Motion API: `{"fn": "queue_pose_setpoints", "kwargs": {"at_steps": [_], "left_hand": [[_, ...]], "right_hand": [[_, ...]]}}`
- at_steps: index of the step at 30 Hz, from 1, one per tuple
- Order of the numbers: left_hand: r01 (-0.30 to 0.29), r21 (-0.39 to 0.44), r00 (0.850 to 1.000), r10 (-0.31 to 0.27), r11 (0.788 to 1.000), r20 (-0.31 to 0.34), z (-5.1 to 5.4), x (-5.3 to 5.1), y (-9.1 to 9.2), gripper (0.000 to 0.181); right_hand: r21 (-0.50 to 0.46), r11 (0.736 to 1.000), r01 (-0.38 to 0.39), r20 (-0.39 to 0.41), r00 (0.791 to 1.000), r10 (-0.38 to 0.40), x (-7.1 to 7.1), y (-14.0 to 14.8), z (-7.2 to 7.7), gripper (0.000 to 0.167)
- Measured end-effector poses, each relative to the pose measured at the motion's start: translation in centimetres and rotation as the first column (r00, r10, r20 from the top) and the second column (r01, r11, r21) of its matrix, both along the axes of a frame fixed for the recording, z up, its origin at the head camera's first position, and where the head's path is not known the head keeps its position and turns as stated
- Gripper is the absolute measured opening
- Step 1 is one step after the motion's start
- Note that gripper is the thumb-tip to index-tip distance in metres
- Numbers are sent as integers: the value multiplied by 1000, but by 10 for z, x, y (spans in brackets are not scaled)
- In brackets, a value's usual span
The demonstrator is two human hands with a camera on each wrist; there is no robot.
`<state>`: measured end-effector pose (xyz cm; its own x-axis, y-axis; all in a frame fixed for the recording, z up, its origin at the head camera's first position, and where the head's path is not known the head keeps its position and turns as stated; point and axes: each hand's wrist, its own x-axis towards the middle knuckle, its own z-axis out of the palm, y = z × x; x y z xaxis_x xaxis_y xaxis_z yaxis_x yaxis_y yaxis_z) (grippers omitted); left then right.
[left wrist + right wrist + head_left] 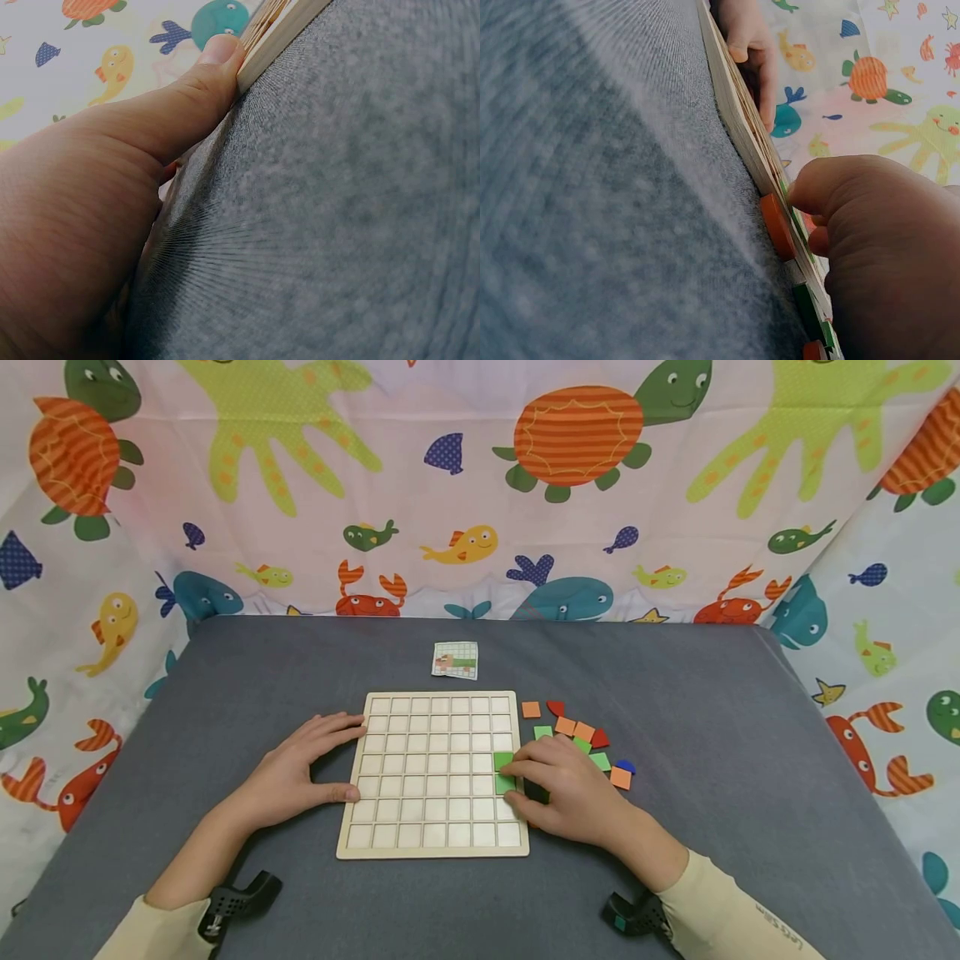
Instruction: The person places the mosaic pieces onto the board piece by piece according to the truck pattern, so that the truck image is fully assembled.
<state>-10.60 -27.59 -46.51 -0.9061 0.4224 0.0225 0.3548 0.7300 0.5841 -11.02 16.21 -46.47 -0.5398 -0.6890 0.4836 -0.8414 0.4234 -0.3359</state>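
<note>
Cream sleeves (738, 910) reach in from both lower corners, a black mount (243, 897) at each wrist. To my left, the person's left hand (292, 777) lies beside the board (431, 853), opened out, fingers extended and thumb spread well away, their tips only touching its wooden edge. The right hand (566, 789) arches over the board's right side, wrist low, thumb and forefinger bent towards each other and pinching a green tile (504, 785) in the rightmost column. Just above that tile, another green one (503, 762) sits in its own square. Loose tiles (531, 710) in orange, red, green and blue lie beyond the right hand. Grey cloth (750, 710) covers the table, and a small picture card (455, 660) lies behind the board. Around the table hangs a pale curtain (435, 497) printed with turtles, crabs, whales and fish.
</note>
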Motion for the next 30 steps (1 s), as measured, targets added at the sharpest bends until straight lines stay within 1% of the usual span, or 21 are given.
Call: {"fn": "queue_pose_setpoints", "kwargs": {"at_steps": [7,11,17,24,30], "left_hand": [[6,-9,1000,-6,1000,-9,0,1,-1,95],[4,-14,1000,-4,1000,-10,0,2,-1,95],[18,-10,999,-18,1000,-34,0,1,1,89],[41,-20,996,-42,999,-83,3,1,-4,74],[62,-9,995,-62,998,-79,-1,2,-2,74]], "right_hand": [[-10,1000,6,9,1000,-6,1,1,1,23],[-15,1000,17,-10,1000,-17,0,1,3,21],[-18,997,70,-42,997,-71,-5,7,5,19],[-14,994,110,-63,992,-111,-10,7,6,20],[-11,989,146,-72,987,-147,-13,14,2,22]]}}
